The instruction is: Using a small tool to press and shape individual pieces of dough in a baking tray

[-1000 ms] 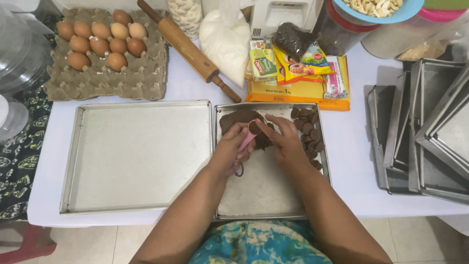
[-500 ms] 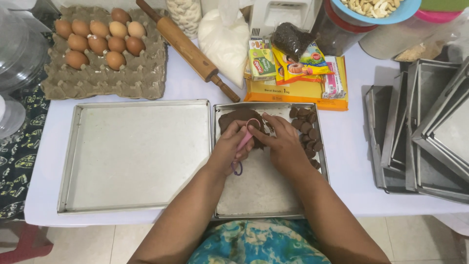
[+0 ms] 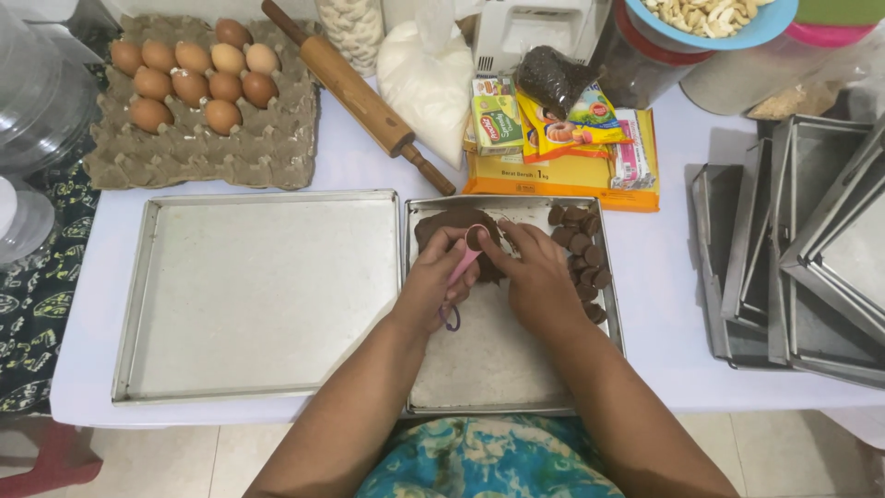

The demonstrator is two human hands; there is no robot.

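Your left hand point(image 3: 435, 277) pinches a small pink plastic measuring spoon point(image 3: 464, 263) by its handle, bowl up against the flattened brown dough slab point(image 3: 452, 226). Your right hand point(image 3: 537, 277) curls its fingertips at the spoon bowl; whether they hold dough there cannot be told.

The dough lies at the far end of the smaller rectangular metal baking tray point(image 3: 479, 369), directly before you. It looks matte, dark brown and soft. A cluster of small round brown dough pieces point(image 3: 581, 254) sits just beside your right hand, along the tray's right wall.

Risk, judged: soft dough may stick in the bowl and come out misshapen if you push unevenly. Your right wrist is near the finished pieces; a sideways drift could dent them.

The larger rectangular metal baking tray point(image 3: 258, 295) lies to the left.
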